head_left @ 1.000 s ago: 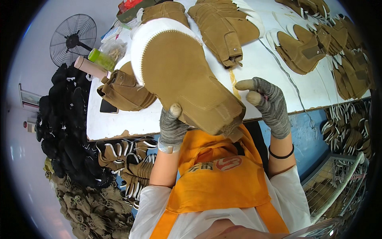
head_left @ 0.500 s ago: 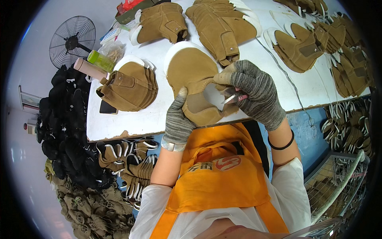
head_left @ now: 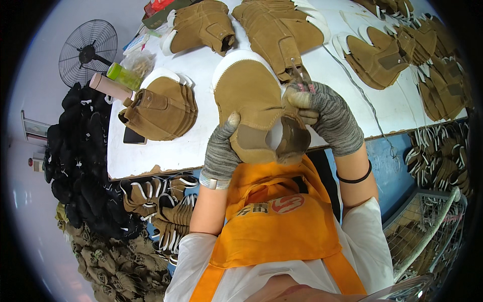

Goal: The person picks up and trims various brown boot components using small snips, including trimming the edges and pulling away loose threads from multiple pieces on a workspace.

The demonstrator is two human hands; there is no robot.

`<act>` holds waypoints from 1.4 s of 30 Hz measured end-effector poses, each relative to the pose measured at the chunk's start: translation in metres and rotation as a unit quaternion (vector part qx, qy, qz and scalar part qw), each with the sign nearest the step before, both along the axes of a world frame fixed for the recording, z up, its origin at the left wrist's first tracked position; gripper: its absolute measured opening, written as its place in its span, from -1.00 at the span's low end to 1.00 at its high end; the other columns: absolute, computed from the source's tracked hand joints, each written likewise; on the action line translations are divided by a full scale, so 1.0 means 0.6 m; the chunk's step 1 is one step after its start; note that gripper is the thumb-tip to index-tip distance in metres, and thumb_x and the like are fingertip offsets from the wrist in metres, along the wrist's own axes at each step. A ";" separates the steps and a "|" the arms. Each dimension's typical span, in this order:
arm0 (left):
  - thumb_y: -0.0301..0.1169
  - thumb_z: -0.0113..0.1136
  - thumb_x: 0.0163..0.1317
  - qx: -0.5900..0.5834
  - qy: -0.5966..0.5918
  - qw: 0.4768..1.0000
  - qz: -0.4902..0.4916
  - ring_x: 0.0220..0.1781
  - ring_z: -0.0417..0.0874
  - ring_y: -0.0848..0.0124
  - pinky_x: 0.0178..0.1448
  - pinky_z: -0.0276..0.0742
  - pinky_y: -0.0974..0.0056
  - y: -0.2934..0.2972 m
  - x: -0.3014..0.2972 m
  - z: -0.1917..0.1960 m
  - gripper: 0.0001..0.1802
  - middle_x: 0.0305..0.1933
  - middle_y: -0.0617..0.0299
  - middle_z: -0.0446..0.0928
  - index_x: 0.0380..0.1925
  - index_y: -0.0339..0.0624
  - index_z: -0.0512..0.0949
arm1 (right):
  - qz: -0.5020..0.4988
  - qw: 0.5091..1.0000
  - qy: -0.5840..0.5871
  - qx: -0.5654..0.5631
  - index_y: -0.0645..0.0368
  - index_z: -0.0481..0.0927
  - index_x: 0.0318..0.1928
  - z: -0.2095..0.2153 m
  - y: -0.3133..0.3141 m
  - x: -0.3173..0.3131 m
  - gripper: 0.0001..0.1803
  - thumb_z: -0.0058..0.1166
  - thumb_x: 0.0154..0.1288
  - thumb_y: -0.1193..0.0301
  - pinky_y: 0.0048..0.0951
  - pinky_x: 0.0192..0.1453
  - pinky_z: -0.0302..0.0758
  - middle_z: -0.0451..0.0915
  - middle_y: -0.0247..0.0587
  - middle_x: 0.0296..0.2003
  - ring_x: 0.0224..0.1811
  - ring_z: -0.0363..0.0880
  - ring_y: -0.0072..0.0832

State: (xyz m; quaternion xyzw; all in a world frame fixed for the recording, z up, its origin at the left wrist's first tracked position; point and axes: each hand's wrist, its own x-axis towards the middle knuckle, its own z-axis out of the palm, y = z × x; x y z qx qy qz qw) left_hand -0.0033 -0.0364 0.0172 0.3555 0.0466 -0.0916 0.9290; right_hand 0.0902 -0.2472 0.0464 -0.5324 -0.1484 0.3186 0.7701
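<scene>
A brown suede shoe upper (head_left: 246, 90) with a white toe band is held up over the table's near edge, its opening facing me. My left hand (head_left: 220, 153), in a grey knitted fingerless glove, pinches its left edge with the thumb on top. My right hand (head_left: 329, 118), gloved alike, is closed at the upper's right side. Small snips (head_left: 303, 83) with pinkish handles stick out of that hand, their blades pointing away from me. The right fingers under the upper are partly hidden.
Stacked brown uppers (head_left: 166, 108) lie at left by a pink bottle (head_left: 108, 85) and a phone (head_left: 135, 136). More piles (head_left: 266, 35) lie at the back and right. A cord (head_left: 357, 88) crosses the white table (head_left: 151, 158). A wire basket (head_left: 427, 226) stands at lower right.
The snips have swung from pointing left over the upper's opening to pointing away, beyond its right edge. The right hand has shifted slightly, and the upper's opening has turned and spread.
</scene>
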 end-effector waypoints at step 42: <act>-0.18 0.28 0.20 0.470 -0.094 0.853 0.206 -0.42 0.42 0.58 -0.28 0.44 0.44 -0.040 -0.089 -0.054 -0.63 -0.47 0.32 0.50 -0.21 -0.27 0.52 | -0.122 0.990 0.063 0.005 0.19 0.57 -0.06 -0.114 0.093 -0.154 -0.63 0.18 0.24 0.20 -0.70 -0.36 0.39 0.55 -0.44 -0.36 -0.44 0.39 -0.74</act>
